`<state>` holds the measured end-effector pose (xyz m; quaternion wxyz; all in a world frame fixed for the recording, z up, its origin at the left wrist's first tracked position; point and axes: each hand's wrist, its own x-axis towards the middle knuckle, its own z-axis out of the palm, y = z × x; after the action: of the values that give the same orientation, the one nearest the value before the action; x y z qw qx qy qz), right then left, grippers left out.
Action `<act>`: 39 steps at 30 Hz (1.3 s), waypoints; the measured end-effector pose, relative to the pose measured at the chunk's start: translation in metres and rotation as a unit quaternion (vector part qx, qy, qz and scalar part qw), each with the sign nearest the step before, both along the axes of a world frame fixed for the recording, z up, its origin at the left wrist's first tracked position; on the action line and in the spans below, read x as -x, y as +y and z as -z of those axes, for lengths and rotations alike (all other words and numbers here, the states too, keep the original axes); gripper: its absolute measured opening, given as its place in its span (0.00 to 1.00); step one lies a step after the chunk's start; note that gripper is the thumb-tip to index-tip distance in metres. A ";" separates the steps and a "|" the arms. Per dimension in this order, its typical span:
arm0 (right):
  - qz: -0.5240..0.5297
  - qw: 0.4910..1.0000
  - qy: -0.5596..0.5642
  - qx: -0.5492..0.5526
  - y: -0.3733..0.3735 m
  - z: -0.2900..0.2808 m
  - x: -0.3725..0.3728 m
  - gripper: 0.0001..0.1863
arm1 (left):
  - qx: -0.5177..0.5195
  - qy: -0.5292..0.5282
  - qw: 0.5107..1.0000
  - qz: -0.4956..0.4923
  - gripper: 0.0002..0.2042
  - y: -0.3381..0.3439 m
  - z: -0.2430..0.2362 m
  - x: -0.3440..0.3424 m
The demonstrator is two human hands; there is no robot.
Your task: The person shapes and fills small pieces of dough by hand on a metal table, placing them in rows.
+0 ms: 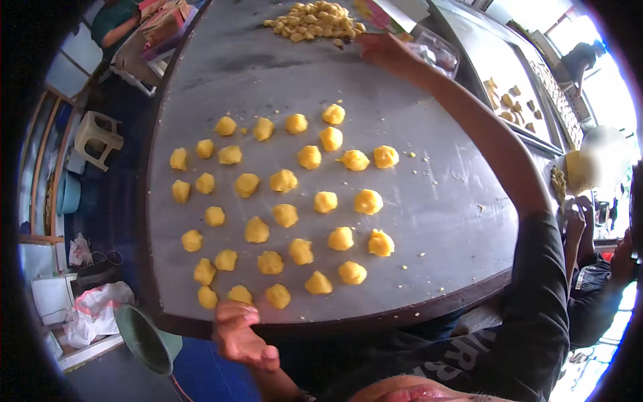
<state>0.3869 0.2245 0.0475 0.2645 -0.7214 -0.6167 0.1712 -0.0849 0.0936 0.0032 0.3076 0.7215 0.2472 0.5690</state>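
Observation:
Many rough yellow dough balls (284, 215) lie in loose rows across the grey metal tabletop (455, 221). At the near edge, my left hand (242, 338) is half curled with its thumb apart from its fingers. Nothing shows in it, and its fingertips are just below a dough ball (240, 295). My right arm stretches to the far side of the table. There my right hand (383, 52) reaches with its fingers toward a heap of small pale-yellow pieces (315, 21), beside its right end. I see nothing held in it.
Right of my right hand stands a clear plastic container (439, 52). Trays (516, 74) with shaped pieces lie beyond it. A plastic stool (98, 139) and a green bucket (149, 340) stand left of the table. Other people are at the right and far left.

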 end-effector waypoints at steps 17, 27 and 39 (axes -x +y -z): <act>0.001 0.896 -0.436 0.083 0.129 0.060 -0.160 0.20 | 0.083 -0.053 0.995 0.033 0.09 -0.005 0.001 0.004; 0.003 0.837 -0.531 0.137 0.082 0.000 -0.091 0.16 | -0.019 -0.004 0.997 0.078 0.20 0.009 -0.006 0.008; -0.102 0.898 -0.219 0.367 -0.286 -0.025 0.090 0.20 | 0.055 -0.053 0.995 0.071 0.24 -0.010 0.001 0.000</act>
<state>0.2969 -0.0617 0.0721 -0.1800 -0.7195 -0.6226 0.2495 -0.0847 0.0835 0.0023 0.3991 0.6881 0.2103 0.5684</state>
